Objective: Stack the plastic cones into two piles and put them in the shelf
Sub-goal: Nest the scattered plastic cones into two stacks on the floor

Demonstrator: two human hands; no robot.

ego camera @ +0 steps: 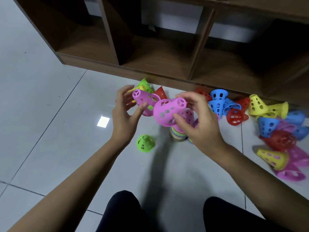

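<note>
My left hand (124, 113) grips a pink perforated cone (145, 101) lying on its side, its narrow end pointing up-left. My right hand (199, 121) holds a second pink cone (167, 111) between thumb and fingers, narrow end to the right. The two pink cones nearly touch in mid-air. Below them a pile of stacked cones (178, 133) of several colours stands on the floor, partly hidden by my right hand. A single green cone (145, 143) sits on the floor to the left of the pile.
Loose blue, red, yellow and pink cones (274, 129) lie scattered on the tiles at right. Green, yellow and red cones (150, 88) lie behind my left hand. The brown wooden shelf (167, 52) with open compartments stands just beyond. My knees (127, 213) are at the bottom.
</note>
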